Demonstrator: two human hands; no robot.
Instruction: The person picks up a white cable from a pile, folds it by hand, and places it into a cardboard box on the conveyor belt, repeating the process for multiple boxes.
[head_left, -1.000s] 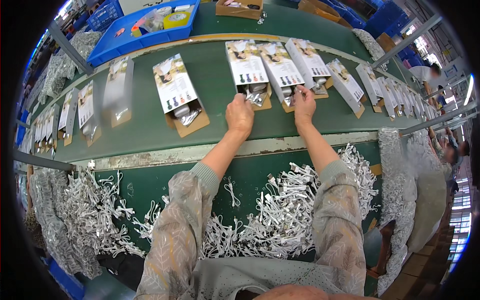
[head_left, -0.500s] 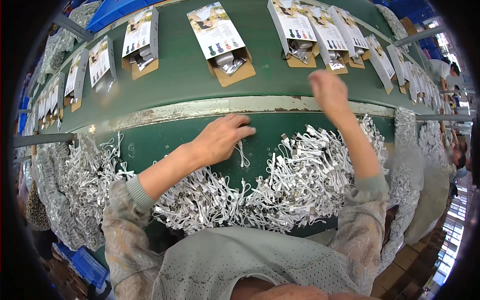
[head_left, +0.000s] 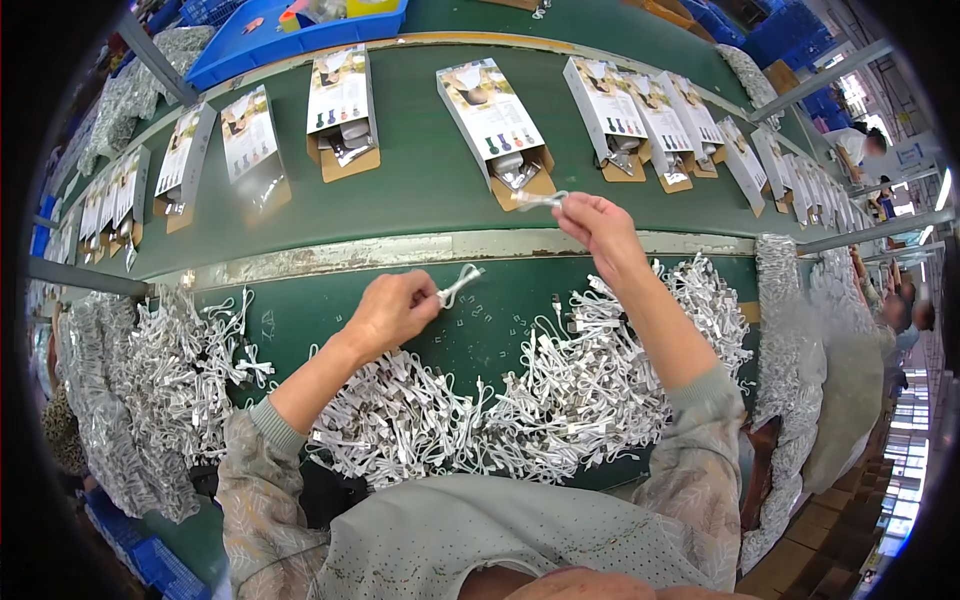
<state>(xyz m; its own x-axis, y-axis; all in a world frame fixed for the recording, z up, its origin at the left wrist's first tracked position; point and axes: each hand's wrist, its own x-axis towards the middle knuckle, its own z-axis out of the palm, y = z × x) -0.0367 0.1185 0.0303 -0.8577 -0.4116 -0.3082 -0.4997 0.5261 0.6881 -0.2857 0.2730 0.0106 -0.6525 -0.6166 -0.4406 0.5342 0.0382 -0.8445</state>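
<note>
My left hand [head_left: 393, 308] pinches a looped white USB cable [head_left: 461, 285] above the green table, left of centre. My right hand [head_left: 598, 228] reaches farther out and grips another white cable [head_left: 543, 200] by its end. That cable lies across the lower front of an open white product box [head_left: 488, 105], whose brown cardboard flap is folded out and shows a silver packet inside. Below my hands spreads a large pile of bundled white cables [head_left: 590, 385], with a second mound [head_left: 395, 410] nearer my left forearm.
Rows of similar open boxes [head_left: 340, 95] stand on the green belt [head_left: 400, 205] on both sides. A worn metal rail [head_left: 400, 252] divides belt from table. Plastic-wrapped bundles [head_left: 125, 400] lie at left. A blue tray [head_left: 290, 45] sits at the far left.
My right hand has moved left to the middle box, with a cable now visible in it. My left hand has drawn back slightly left, holding a cable. The view has shifted.
</note>
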